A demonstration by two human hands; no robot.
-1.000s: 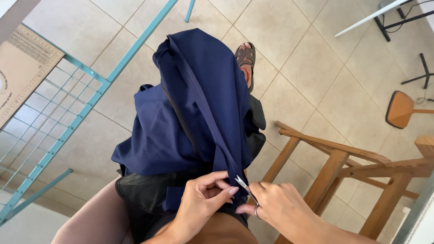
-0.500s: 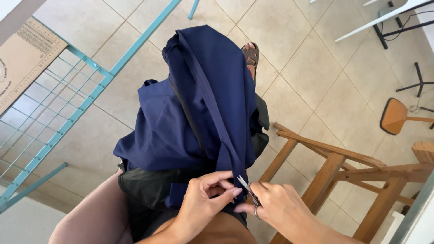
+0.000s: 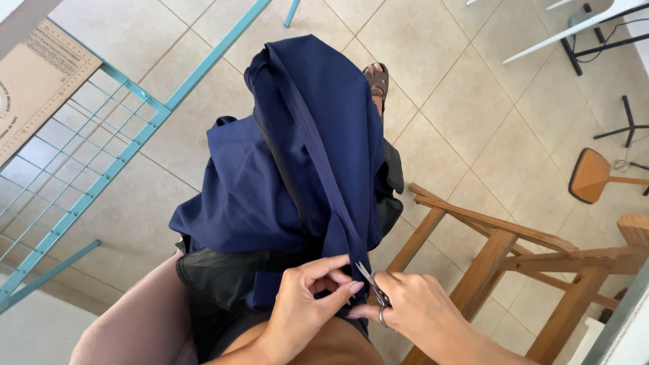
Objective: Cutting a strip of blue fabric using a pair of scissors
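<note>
A navy blue garment (image 3: 304, 155) lies draped over my lap, a long seam band running down its middle toward my hands. My left hand (image 3: 307, 304) pinches the lower edge of the fabric between thumb and fingers. My right hand (image 3: 412, 311) holds small metal scissors (image 3: 370, 284) with the blades pointing up at the seam, right beside my left fingertips. A black garment (image 3: 223, 274) lies under the blue one on my lap. My sandalled foot (image 3: 377, 80) shows beyond the fabric.
A teal metal wire frame (image 3: 101, 155) stands to the left with a cardboard sheet (image 3: 34, 81) behind it. A wooden frame (image 3: 514, 263) stands at lower right. A wooden stool (image 3: 591, 176) and white table legs (image 3: 574, 27) are at the far right. The floor (image 3: 473, 115) is beige tile.
The view has shifted slightly. My hands stay at the seam's lower end, with the scissors kept against the fabric edge.
</note>
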